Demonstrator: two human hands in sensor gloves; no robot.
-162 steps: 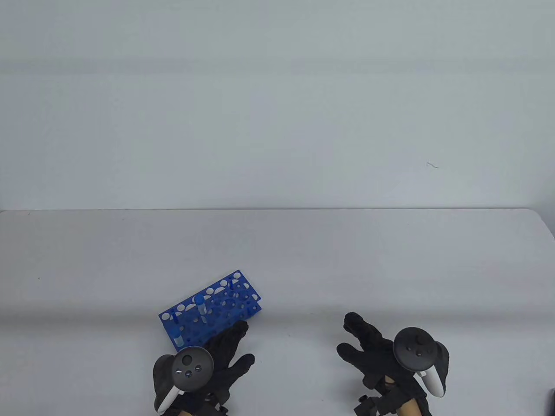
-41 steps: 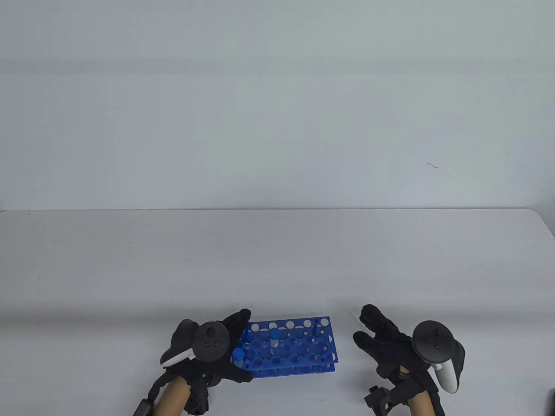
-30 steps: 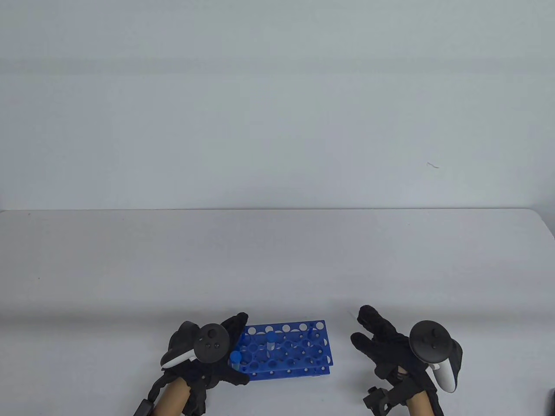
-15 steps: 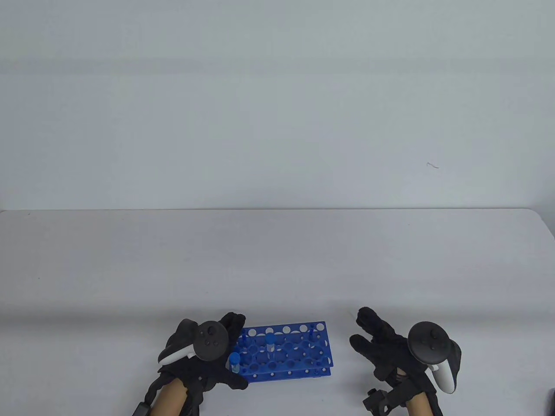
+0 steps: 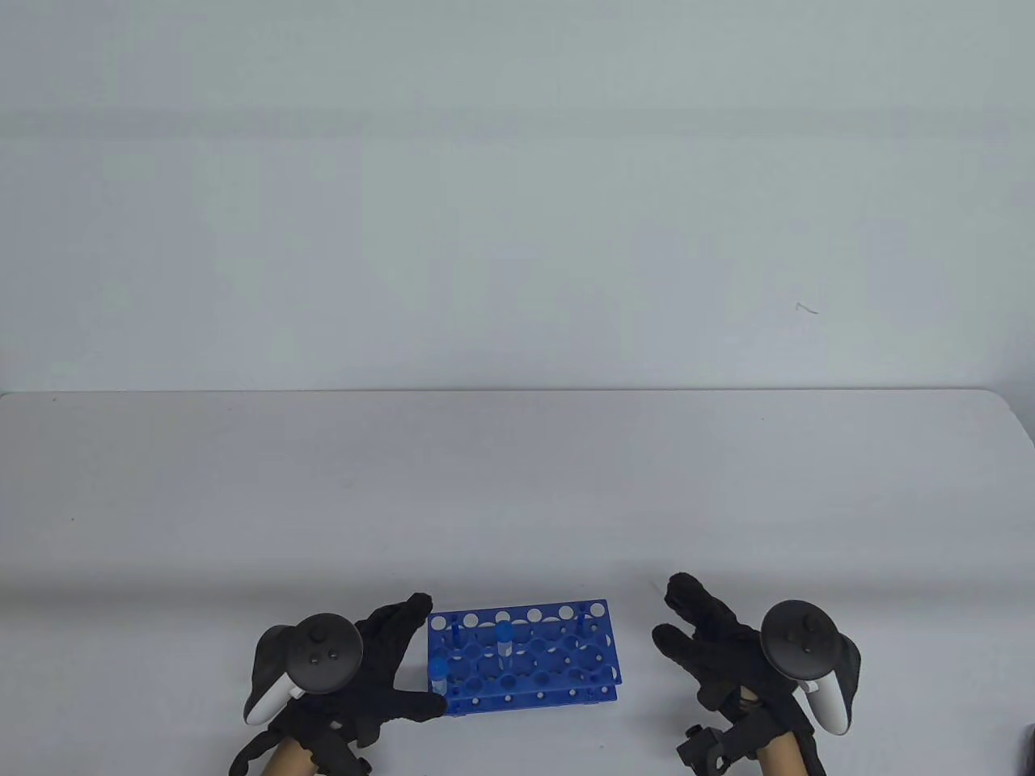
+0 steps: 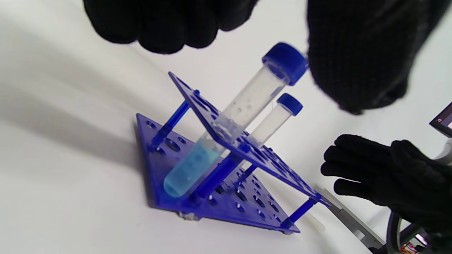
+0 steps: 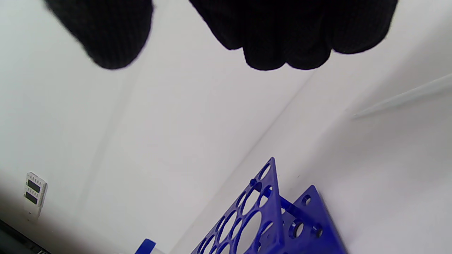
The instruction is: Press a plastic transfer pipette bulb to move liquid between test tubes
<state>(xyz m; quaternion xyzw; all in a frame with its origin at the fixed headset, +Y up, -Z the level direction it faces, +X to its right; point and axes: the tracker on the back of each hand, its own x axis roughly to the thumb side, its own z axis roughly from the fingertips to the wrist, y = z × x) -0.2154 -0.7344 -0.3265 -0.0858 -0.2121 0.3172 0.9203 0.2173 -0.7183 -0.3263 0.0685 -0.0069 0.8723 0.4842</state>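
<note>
A blue test tube rack (image 5: 534,659) stands near the table's front edge. It holds two blue-capped tubes: a large one (image 5: 439,675) at the front left corner with light blue liquid at its bottom (image 6: 190,169), and a smaller clear one (image 5: 505,638). My left hand (image 5: 404,659) is open just left of the rack, holding nothing; its thumb (image 6: 356,53) is next to the large tube's cap (image 6: 284,61). My right hand (image 5: 675,614) is open and empty, right of the rack. A thin clear rod, likely the pipette (image 7: 406,95), lies on the table beyond my right fingers.
The white table (image 5: 517,485) stretches far behind the rack to its back edge. A small white timer-like device (image 7: 33,190) sits off to one side. A dark object (image 5: 1028,744) shows at the bottom right corner.
The rack was slid right and squared up while my left hand held its left end. My left hand has now let go and drawn back left. My right hand has hardly moved.
</note>
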